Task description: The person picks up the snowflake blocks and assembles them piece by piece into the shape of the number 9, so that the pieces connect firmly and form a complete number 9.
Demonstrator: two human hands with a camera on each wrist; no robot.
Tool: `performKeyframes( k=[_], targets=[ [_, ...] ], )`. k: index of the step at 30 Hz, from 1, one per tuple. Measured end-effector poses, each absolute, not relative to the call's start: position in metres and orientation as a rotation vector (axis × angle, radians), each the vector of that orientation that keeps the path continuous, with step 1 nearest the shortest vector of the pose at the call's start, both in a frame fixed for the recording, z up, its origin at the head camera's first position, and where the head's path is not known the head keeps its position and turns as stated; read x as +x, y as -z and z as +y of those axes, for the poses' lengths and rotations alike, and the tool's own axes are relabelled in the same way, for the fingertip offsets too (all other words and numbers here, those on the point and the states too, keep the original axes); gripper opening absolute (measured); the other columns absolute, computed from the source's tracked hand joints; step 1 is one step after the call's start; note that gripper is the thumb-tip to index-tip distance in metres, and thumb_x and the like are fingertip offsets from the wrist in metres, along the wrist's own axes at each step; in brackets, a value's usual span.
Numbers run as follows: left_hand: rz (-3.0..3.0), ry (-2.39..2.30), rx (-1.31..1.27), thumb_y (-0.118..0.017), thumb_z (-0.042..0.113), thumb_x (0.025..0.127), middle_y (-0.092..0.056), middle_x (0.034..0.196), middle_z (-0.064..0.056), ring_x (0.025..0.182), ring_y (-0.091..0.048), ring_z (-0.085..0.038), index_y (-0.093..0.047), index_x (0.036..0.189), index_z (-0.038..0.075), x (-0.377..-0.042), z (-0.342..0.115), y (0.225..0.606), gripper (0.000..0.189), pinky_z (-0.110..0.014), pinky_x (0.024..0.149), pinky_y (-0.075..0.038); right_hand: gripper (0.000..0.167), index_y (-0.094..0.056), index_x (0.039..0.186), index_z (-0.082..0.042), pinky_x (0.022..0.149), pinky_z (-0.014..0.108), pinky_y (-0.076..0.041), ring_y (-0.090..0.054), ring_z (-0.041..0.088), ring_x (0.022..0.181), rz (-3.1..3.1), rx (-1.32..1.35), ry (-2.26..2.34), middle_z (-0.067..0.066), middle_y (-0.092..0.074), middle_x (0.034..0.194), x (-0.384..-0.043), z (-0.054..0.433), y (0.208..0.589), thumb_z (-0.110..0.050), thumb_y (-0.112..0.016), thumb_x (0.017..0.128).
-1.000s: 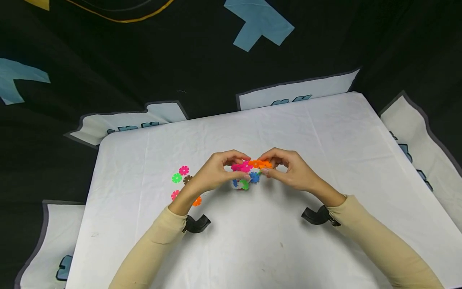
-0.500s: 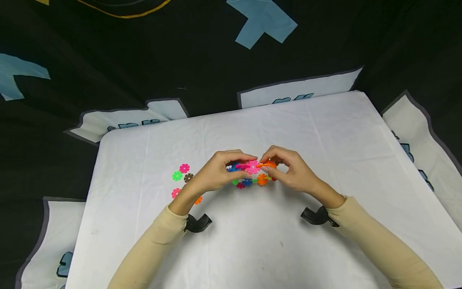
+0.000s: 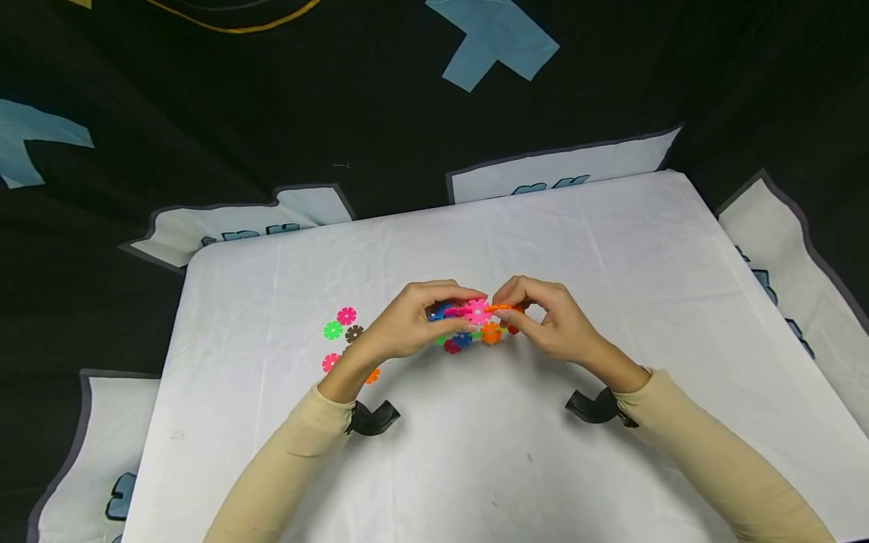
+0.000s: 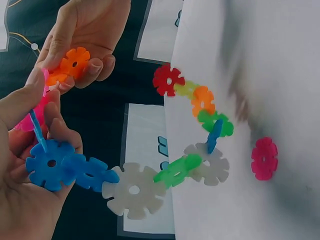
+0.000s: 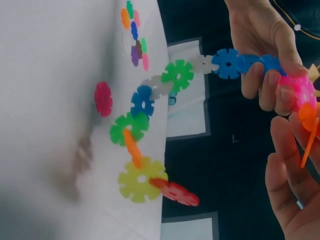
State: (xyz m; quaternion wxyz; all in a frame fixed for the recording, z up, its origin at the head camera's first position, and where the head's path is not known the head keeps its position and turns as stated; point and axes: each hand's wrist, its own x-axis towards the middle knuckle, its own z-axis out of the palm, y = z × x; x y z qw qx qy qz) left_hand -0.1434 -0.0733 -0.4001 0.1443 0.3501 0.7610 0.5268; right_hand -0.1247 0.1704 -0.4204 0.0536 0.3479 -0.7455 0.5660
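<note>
Pink disc [image 3: 478, 311] edges right, mid-frame! Left hand [image 3: 402, 324] pinches the chain [image 4: 125, 201], right hand [image 3: 558, 323] orange discs [image 4: 69, 72]; likely light, stiff: grip rims.

blu/grn/pnk/org disc chain [image 4: 177, 171], wht tablecloth [image 3: 434, 467], blk drape [image 3: 237, 121], beige sleeves [image 3: 281, 460]

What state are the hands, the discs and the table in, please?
Left hand: holds the chain near its pink discs
Right hand: pinches orange discs beside the pink ones
Chain: linked, curved, red disc at its free end
Loose discs: lying on the table, off the chain
Table: covered in creased white cloth
</note>
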Motion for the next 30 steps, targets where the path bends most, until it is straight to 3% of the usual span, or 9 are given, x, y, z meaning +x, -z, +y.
performKeyframes(
  k=[11, 19, 24, 30],
  targets=[
    [2.220, -1.515, 1.007, -0.076, 0.014, 0.086, -0.071, 0.101, -0.002, 0.077, -0.059, -0.013, -0.068, 0.120, 0.008, -0.1424, -0.0757, 0.4016, 0.036, -0.023, 0.068, -0.051, 0.021, -0.062, 0.085, -0.005, 0.062, 0.022, -0.053, -0.065, 0.019, 0.066, -2.280, 1.057, -1.715, 0.013, -0.070, 0.092, -0.1232, 0.1710, 0.4218, 0.015, -0.066, 0.083],
    [2.172, -1.534, 0.941, -0.075, 0.016, 0.087, -0.071, 0.103, -0.001, 0.081, -0.062, -0.014, -0.068, 0.121, 0.011, -0.1402, -0.0769, 0.4048, 0.036, -0.025, 0.073, -0.053, 0.018, -0.061, 0.084, -0.005, 0.062, 0.024, -0.053, -0.066, 0.021, 0.067, -2.291, 1.033, -1.757, 0.012, -0.070, 0.092, -0.1202, 0.1690, 0.4219, 0.013, -0.066, 0.084],
    [2.102, -1.555, 0.948, -0.073, 0.012, 0.088, -0.069, 0.107, -0.004, 0.089, -0.063, -0.015, -0.064, 0.126, 0.008, -0.1407, -0.0724, 0.4070, 0.038, -0.030, 0.081, -0.056, 0.019, -0.059, 0.080, -0.005, 0.059, 0.026, -0.053, -0.065, 0.015, 0.065, -2.265, 0.981, -1.824, 0.011, -0.068, 0.089, -0.1192, 0.1651, 0.4245, 0.012, -0.066, 0.085],
    [2.103, -1.572, 0.990, -0.074, 0.008, 0.086, -0.069, 0.104, -0.005, 0.090, -0.061, -0.016, -0.064, 0.128, 0.006, -0.1398, -0.0682, 0.4057, 0.043, -0.030, 0.080, -0.055, 0.020, -0.060, 0.080, -0.005, 0.060, 0.024, -0.052, -0.064, 0.016, 0.072, -2.243, 0.990, -1.790, 0.013, -0.069, 0.089, -0.1197, 0.1623, 0.4258, 0.013, -0.067, 0.083]
  ],
)
